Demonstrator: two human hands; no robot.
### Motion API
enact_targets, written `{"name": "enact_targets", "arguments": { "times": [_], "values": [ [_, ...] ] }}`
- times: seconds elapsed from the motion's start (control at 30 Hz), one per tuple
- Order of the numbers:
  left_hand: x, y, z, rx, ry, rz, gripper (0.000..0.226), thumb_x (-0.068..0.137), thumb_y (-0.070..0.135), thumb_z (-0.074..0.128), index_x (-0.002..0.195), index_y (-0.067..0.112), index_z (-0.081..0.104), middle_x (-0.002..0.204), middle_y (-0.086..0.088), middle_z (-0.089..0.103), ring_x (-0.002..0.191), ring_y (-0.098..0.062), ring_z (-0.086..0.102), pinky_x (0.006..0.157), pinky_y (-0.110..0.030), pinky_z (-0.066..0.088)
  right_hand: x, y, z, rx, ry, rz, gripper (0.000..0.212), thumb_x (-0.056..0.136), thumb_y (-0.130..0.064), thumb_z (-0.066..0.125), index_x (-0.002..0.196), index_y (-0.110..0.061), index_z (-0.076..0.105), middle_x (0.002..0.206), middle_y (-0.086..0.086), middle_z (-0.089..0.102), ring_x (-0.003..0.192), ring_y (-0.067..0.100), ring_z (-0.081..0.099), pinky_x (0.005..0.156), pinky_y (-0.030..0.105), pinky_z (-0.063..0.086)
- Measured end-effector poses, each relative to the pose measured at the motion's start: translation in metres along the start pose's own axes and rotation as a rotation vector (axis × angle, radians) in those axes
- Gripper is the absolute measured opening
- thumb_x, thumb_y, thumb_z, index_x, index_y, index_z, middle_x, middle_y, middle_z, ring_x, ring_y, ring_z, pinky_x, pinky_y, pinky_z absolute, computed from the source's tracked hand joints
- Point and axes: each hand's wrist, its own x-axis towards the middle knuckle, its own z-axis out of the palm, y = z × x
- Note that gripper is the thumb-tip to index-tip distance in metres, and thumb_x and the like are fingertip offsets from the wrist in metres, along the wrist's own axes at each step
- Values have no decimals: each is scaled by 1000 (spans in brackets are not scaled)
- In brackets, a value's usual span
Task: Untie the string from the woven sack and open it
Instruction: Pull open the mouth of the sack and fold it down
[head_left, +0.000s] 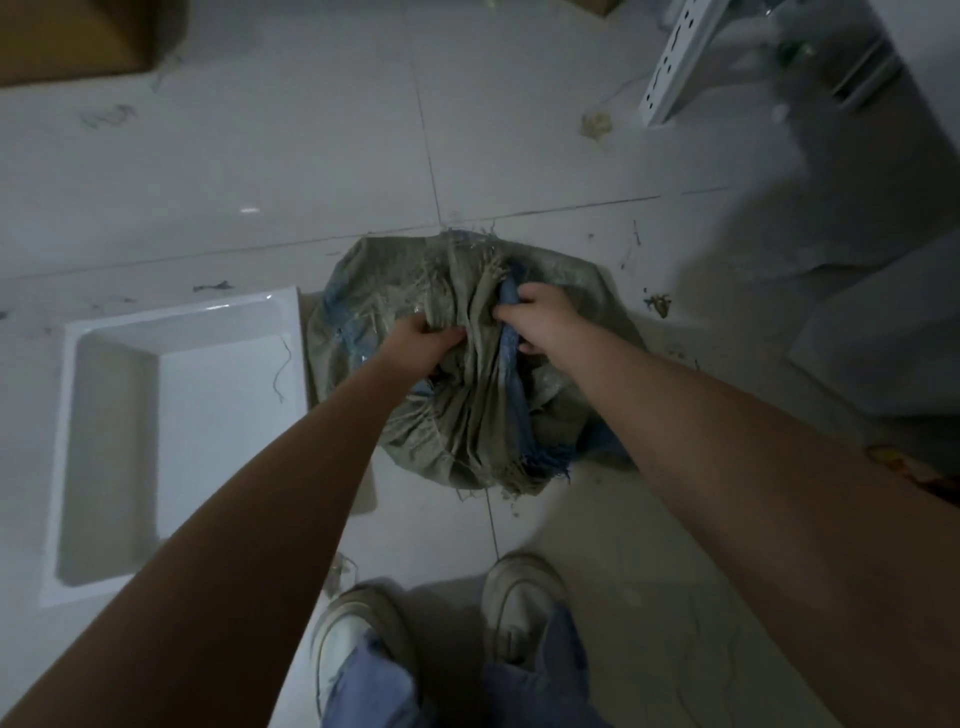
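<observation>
Both hands closed on the bunched mouth of a woven sack (467, 374) standing on the tiled floor (260, 156): the left hand (423, 345) clenched a fold of grey-green fabric, while the right hand (537, 317) pinched a gathered blue stripe just beside it. Frayed strands trailed from the sack's neck; the string itself could not be made out among them. To the left of the grip lay a shallow white tray (104, 415) holding only a stray thread. Nearer the person than the grip, two pale shoes (358, 634) stood on the floor. Beyond it, well apart, lay a white perforated bracket (680, 57).
</observation>
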Motion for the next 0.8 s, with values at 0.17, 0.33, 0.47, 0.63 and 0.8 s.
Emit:
{"name": "enact_targets", "arguments": {
  "times": [0.17,0.33,0.47,0.63,0.8],
  "values": [
    [-33,54,-42,-71,-45,-32,23,86,9,59,109,7,58,103,-12,64,89,-23,60,65,-24,51,-33,-49,-27,46,73,-123,29,84,-6,61,113,-8,64,97,9,60,89,22,58,59,27,51],
    [-94,121,-69,-410,-174,56,29,88,38,47,91,13,61,87,-9,61,78,-22,58,80,-33,48,-92,-100,-59,59,237,-265,28,75,-13,66,103,-10,72,105,7,70,97,22,65,89,33,52],
    [-135,163,-72,-564,-180,30,57,92,60,28,101,11,57,96,-11,60,87,-27,59,86,-39,48,-147,-137,-68,114,238,-287,29,87,-13,58,114,-4,65,86,10,65,82,25,61,86,44,55],
    [-186,197,-51,-380,-57,31,43,92,52,38,87,15,59,84,-8,62,75,-21,60,68,-30,51,-209,-168,-75,316,133,-240,31,89,-31,50,114,-15,59,109,8,62,101,28,60,86,45,54],
    [-210,182,-35,-169,-73,111,19,92,29,54,100,14,62,78,-3,64,66,-14,63,65,-26,54,-237,-138,-67,328,87,-266,40,80,-38,67,112,-18,55,112,2,64,100,21,61,91,34,50]
  ]
}}
